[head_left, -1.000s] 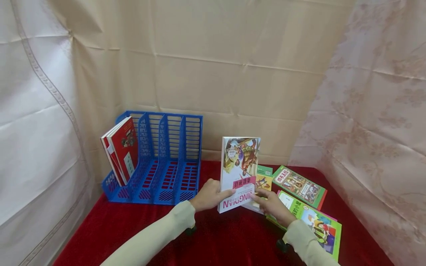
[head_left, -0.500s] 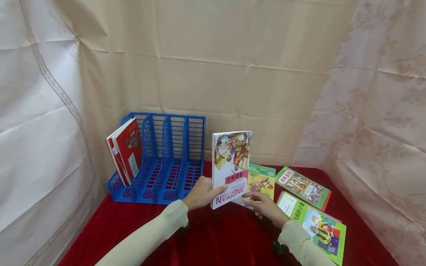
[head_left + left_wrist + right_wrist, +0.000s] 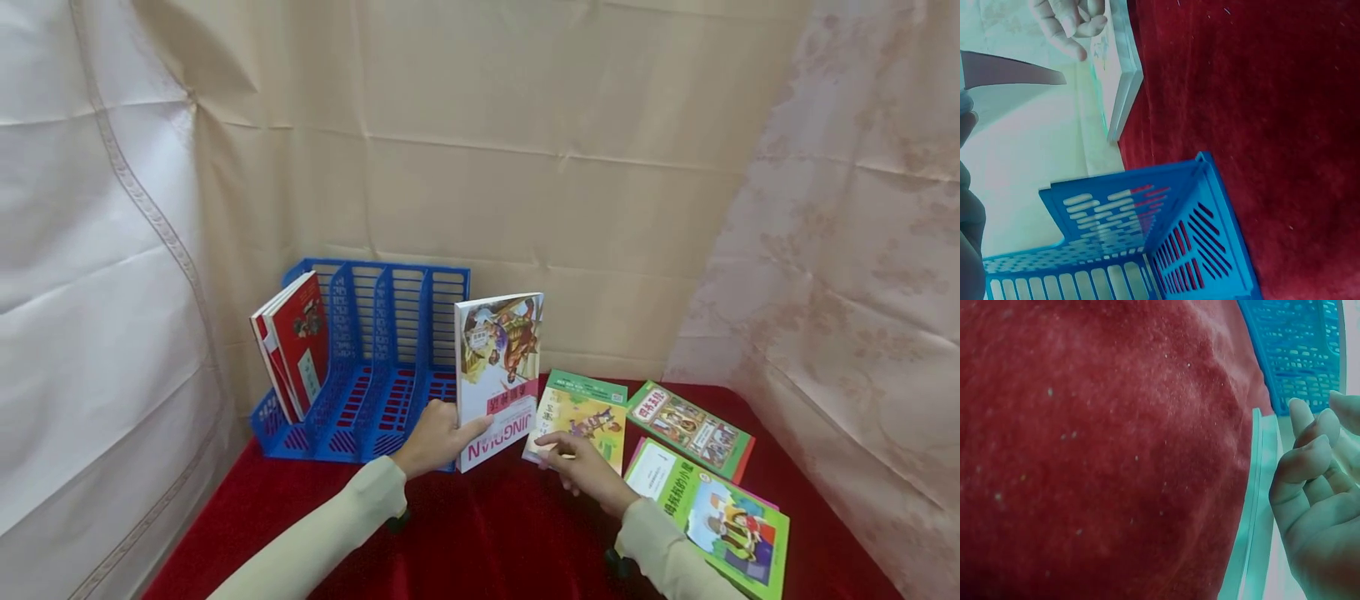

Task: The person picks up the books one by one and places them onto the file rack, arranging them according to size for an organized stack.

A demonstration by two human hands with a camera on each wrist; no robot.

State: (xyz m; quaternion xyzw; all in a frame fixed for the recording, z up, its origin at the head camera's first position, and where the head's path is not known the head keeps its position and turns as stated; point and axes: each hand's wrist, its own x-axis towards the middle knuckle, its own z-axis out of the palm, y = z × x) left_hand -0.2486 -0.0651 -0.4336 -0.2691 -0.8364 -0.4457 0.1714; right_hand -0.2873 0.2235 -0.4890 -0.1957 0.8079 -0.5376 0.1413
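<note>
In the head view my left hand [image 3: 433, 437] grips the lower left edge of a white paperback book [image 3: 497, 392], thumb across its front cover. The book stands upright off the cloth, just right of the blue file rack [image 3: 390, 367], and covers part of its right end. My right hand [image 3: 585, 473] holds nothing; its fingers are loosely bent above a yellow and green book [image 3: 592, 417] lying flat. In the right wrist view those bent fingers [image 3: 1300, 464] show beside the pale book edges [image 3: 1254, 506]. The left wrist view shows only part of my left hand [image 3: 969, 231].
Several red-covered books [image 3: 300, 346] lean in the rack's leftmost compartment. At the right lie a green book with a picture cover [image 3: 690, 425] and a bright green book [image 3: 731, 525] on top of another. Dark red cloth [image 3: 480, 542] covers the table; a beige curtain [image 3: 480, 167] hangs behind.
My left hand has carried the white book left toward the rack. My right hand has come off that book, and the yellow and green book behind has come into fuller view.
</note>
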